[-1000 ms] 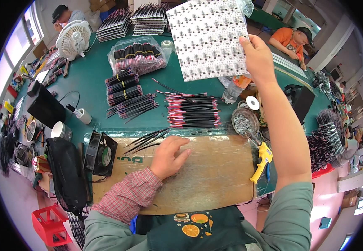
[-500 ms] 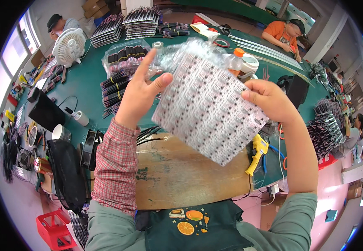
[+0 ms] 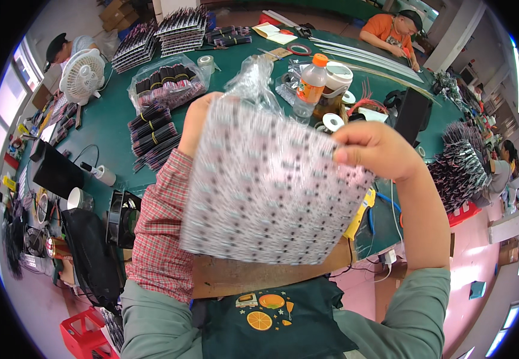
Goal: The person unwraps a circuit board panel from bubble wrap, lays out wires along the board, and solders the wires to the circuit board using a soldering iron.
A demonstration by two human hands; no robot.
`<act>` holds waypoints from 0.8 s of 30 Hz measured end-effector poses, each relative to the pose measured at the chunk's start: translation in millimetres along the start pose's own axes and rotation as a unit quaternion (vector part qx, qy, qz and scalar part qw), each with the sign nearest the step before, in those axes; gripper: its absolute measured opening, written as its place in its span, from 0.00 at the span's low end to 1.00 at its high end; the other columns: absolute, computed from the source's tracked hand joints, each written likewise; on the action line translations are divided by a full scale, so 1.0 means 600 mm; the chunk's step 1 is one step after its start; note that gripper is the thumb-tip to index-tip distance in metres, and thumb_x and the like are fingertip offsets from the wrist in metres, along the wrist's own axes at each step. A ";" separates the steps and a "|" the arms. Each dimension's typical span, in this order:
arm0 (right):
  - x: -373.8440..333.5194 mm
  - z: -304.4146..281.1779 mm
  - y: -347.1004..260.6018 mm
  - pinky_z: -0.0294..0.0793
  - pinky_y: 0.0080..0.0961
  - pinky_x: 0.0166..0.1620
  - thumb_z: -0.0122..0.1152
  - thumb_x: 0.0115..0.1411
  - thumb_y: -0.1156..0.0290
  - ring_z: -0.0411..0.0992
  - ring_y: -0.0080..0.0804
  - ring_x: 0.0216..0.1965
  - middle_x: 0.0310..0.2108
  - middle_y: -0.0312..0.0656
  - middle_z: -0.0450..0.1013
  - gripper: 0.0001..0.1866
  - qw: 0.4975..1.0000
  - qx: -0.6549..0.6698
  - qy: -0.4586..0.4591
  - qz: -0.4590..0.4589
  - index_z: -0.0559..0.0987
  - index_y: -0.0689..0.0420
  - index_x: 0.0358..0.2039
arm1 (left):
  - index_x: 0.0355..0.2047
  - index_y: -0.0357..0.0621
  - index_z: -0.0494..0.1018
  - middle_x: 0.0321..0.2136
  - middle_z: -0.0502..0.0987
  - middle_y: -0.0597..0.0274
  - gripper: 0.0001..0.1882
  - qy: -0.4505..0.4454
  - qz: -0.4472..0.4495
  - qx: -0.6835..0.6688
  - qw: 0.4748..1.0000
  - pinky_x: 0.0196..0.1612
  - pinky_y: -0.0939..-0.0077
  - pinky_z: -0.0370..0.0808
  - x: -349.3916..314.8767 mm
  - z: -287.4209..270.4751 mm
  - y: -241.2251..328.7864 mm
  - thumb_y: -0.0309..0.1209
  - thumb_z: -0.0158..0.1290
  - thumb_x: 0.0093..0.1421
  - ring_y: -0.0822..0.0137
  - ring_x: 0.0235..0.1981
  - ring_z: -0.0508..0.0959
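Observation:
A whitish panel of small circuit boards (image 3: 265,191), blurred by motion, hangs tilted over the board in front of me. My right hand (image 3: 373,149) pinches its upper right edge between thumb and fingers. Behind the upper left corner is my left hand (image 3: 199,122), its fingers hidden by the panel, so its grip does not show. Crumpled clear plastic (image 3: 253,81) sticks up behind the panel's top edge; whether it is joined to the panel cannot be seen.
A wooden board (image 3: 235,278) lies beneath the panel on the green table (image 3: 113,140). An orange-capped bottle (image 3: 311,87) and tape rolls stand beyond. Bundled wires (image 3: 152,134) lie left, a yellow glue gun (image 3: 360,216) right. Two people work across the table.
The panel has turned more upright, shifting left and lower. My left hand, earlier with index finger and thumb spread beside it, has gone behind its corner. My right hand keeps its pinch.

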State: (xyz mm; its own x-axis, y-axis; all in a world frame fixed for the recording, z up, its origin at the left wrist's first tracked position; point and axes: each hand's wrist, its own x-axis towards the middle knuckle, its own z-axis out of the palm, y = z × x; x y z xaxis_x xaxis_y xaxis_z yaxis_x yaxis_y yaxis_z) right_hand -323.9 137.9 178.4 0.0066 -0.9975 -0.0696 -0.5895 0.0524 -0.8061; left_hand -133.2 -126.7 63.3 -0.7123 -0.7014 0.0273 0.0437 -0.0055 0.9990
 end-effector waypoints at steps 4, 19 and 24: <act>0.020 -0.016 0.017 0.74 0.18 0.43 0.59 0.63 0.68 0.73 0.15 0.37 0.36 0.32 0.76 0.11 0.930 0.303 0.192 -0.076 0.77 0.61 0.42 | 0.38 0.36 0.75 0.27 0.78 0.63 0.08 0.059 0.191 -0.002 0.980 0.31 0.78 0.74 -0.009 0.028 -0.046 0.30 0.53 0.63 0.74 0.27 0.77; -0.050 -0.024 0.095 0.75 0.26 0.48 0.57 0.64 0.70 0.75 0.28 0.43 0.43 0.41 0.76 0.14 0.759 0.389 0.505 -0.128 0.73 0.64 0.47 | 0.41 0.38 0.68 0.30 0.78 0.57 0.10 0.408 0.266 -0.257 0.834 0.24 0.78 0.72 -0.017 -0.112 0.099 0.31 0.52 0.63 0.66 0.24 0.78; -0.094 0.118 0.132 0.70 0.18 0.44 0.59 0.63 0.71 0.70 0.17 0.38 0.37 0.33 0.75 0.08 0.824 0.304 0.470 0.085 0.77 0.59 0.41 | 0.41 0.28 0.68 0.34 0.77 0.49 0.10 0.342 0.457 -0.231 0.788 0.37 0.67 0.81 -0.011 -0.075 0.170 0.26 0.49 0.64 0.56 0.34 0.81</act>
State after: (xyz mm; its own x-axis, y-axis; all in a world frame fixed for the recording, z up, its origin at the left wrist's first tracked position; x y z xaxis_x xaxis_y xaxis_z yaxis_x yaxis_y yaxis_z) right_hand -313.9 201.8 76.6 -0.8320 -0.5530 0.0449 -0.0028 -0.0767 -0.9970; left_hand -92.4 -154.6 163.3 0.3011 -0.7824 0.5451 0.6818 0.5763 0.4506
